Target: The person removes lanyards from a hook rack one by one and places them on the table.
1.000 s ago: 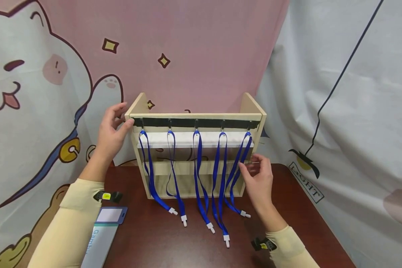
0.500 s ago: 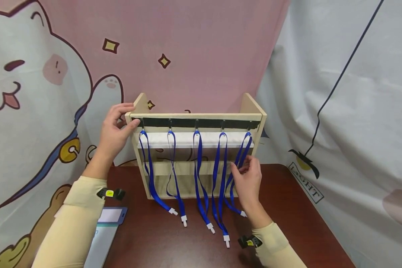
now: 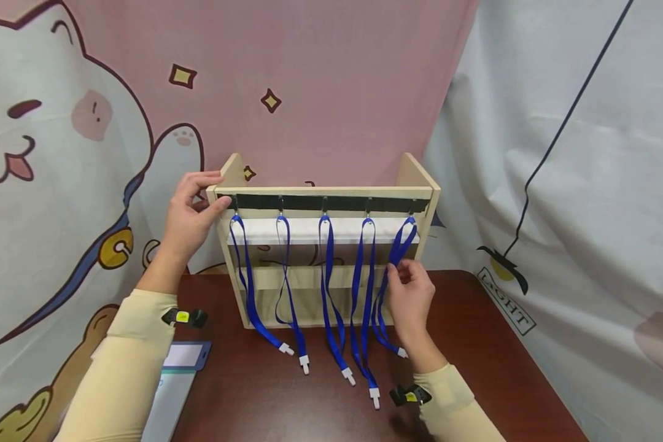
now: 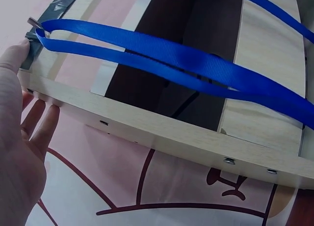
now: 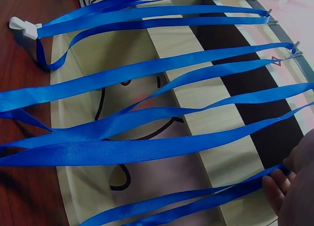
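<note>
A pale wooden shelf rack stands on the table, a black strip with small hooks across its upper front. Several blue lanyards hang from the hooks, their white clips reaching down to the table. My left hand grips the rack's upper left corner, thumb on the front end of the black strip; in the left wrist view the other fingers lie against the outer side panel. My right hand pinches the rightmost lanyard partway down, drawing its two straps together. That lanyard's clip shows just below the hand.
On the dark red-brown table, a blue-edged card holder and a pale blue box lie at the left, partly behind the left sleeve. A pink cartoon curtain hangs behind the rack, a white one at the right.
My right hand has moved left from beside the rack and taken hold of the rightmost lanyard, bringing its straps together. My left hand has shifted slightly right along the rack's corner.
</note>
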Motion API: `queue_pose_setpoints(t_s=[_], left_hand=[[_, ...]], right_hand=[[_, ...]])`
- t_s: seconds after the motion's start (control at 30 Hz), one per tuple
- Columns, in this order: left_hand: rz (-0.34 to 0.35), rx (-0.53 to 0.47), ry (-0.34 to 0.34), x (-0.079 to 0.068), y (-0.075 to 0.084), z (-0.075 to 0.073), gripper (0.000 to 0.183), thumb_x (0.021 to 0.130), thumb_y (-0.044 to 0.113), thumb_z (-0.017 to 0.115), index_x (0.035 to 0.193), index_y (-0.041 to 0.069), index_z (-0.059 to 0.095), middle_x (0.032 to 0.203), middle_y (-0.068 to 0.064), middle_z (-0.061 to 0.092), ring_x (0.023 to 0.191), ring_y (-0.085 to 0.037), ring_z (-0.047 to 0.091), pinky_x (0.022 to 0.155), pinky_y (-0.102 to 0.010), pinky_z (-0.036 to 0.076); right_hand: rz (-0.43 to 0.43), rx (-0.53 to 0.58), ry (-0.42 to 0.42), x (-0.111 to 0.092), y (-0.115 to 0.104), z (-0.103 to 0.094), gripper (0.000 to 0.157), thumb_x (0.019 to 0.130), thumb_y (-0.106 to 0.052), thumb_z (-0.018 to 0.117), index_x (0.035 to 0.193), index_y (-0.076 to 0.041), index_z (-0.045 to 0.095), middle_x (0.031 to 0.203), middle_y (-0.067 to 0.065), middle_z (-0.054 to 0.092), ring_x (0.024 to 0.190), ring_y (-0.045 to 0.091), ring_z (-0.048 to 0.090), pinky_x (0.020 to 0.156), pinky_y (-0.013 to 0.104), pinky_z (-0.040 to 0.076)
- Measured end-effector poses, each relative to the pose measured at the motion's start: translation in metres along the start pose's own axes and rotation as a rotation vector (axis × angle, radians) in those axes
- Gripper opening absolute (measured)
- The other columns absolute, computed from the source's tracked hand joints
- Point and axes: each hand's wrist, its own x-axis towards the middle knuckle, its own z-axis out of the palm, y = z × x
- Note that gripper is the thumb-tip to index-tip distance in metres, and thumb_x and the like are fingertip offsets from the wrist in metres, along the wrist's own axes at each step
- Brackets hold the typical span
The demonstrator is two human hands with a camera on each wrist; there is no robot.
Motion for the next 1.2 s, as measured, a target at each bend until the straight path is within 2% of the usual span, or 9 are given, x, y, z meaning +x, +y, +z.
queue_pose_setpoints(t_s=[0.23, 0.37, 0.6, 0.7, 0.8, 0.9, 0.97, 1.07, 1.2], left_hand=[[0.005, -0.027, -0.001, -0.002, 0.007, 0.001, 0.036, 0.101, 0.001, 0.076, 0.136, -0.006, 0.067, 0.151, -0.017, 0.058, 0.124, -0.013, 0.056, 0.093, -0.02, 0.054], [0.011, -0.031, -0.002, -0.002, 0.007, 0.0, 0.036, 0.101, 0.0, 0.076, 0.136, -0.006, 0.067, 0.151, -0.017, 0.058, 0.123, -0.012, 0.056, 0.091, -0.019, 0.054], [0.02, -0.017, 0.005, 0.001, -0.006, 0.0, 0.037, 0.1, -0.003, 0.077, 0.136, -0.003, 0.069, 0.15, -0.015, 0.059, 0.124, -0.013, 0.057, 0.089, -0.017, 0.055], [0.023, -0.013, 0.005, 0.002, -0.009, -0.001, 0.037, 0.1, -0.005, 0.077, 0.136, -0.003, 0.069, 0.15, -0.015, 0.059, 0.125, -0.012, 0.056, 0.09, -0.017, 0.055], [0.026, -0.02, 0.002, 0.001, -0.003, 0.001, 0.037, 0.1, -0.006, 0.076, 0.136, -0.005, 0.069, 0.15, -0.016, 0.059, 0.125, -0.012, 0.056, 0.09, -0.017, 0.054], [0.027, -0.026, -0.001, -0.001, 0.007, 0.003, 0.036, 0.1, -0.007, 0.076, 0.135, -0.007, 0.068, 0.149, -0.018, 0.059, 0.124, -0.011, 0.056, 0.09, -0.017, 0.054], [0.028, -0.025, -0.003, 0.0, 0.005, 0.004, 0.036, 0.1, -0.007, 0.076, 0.135, -0.007, 0.067, 0.149, -0.018, 0.058, 0.125, -0.011, 0.056, 0.09, -0.017, 0.054], [0.027, -0.018, 0.004, 0.003, -0.009, 0.003, 0.037, 0.1, -0.006, 0.076, 0.136, -0.005, 0.068, 0.151, -0.015, 0.059, 0.128, -0.013, 0.055, 0.09, -0.017, 0.054], [0.024, -0.011, 0.017, 0.004, -0.026, 0.0, 0.038, 0.099, -0.006, 0.077, 0.137, -0.002, 0.069, 0.151, -0.012, 0.059, 0.129, -0.014, 0.056, 0.091, -0.015, 0.054]], right_hand=[[0.052, 0.068, -0.034, 0.005, -0.005, -0.008, 0.012, 0.1, -0.005, 0.081, 0.092, 0.001, 0.074, 0.081, 0.012, 0.07, 0.071, 0.018, 0.061, 0.063, 0.016, 0.047], [0.051, 0.132, -0.045, 0.011, -0.012, -0.015, 0.014, 0.101, -0.005, 0.08, 0.091, 0.001, 0.074, 0.078, 0.012, 0.069, 0.068, 0.021, 0.065, 0.061, 0.015, 0.05], [-0.075, 0.206, -0.06, 0.026, -0.031, -0.033, 0.01, 0.101, 0.007, 0.075, 0.092, 0.009, 0.071, 0.079, 0.019, 0.065, 0.064, 0.031, 0.064, 0.059, 0.014, 0.051], [-0.104, 0.224, -0.064, 0.032, -0.04, -0.043, 0.009, 0.101, 0.008, 0.074, 0.093, 0.011, 0.071, 0.08, 0.019, 0.066, 0.065, 0.025, 0.066, 0.06, 0.014, 0.052], [-0.122, 0.245, -0.065, 0.04, -0.041, -0.054, 0.009, 0.101, 0.003, 0.076, 0.094, 0.007, 0.074, 0.082, 0.017, 0.07, 0.068, 0.019, 0.069, 0.06, 0.015, 0.052], [-0.155, 0.204, -0.062, 0.05, -0.042, -0.069, 0.008, 0.102, -0.001, 0.078, 0.097, 0.005, 0.077, 0.084, 0.015, 0.075, 0.07, 0.013, 0.07, 0.061, 0.015, 0.052], [-0.175, 0.145, -0.058, 0.056, -0.045, -0.079, 0.007, 0.103, -0.003, 0.078, 0.1, 0.003, 0.079, 0.086, 0.012, 0.077, 0.071, 0.011, 0.069, 0.063, 0.014, 0.052], [-0.2, 0.072, -0.048, 0.067, -0.051, -0.092, 0.006, 0.103, -0.003, 0.078, 0.102, 0.003, 0.079, 0.088, 0.011, 0.077, 0.072, 0.006, 0.066, 0.067, 0.013, 0.052], [-0.228, 0.039, -0.025, 0.079, -0.055, -0.102, 0.005, 0.1, 0.002, 0.078, 0.096, 0.005, 0.077, 0.084, 0.011, 0.074, 0.069, 0.002, 0.063, 0.066, 0.011, 0.051]])
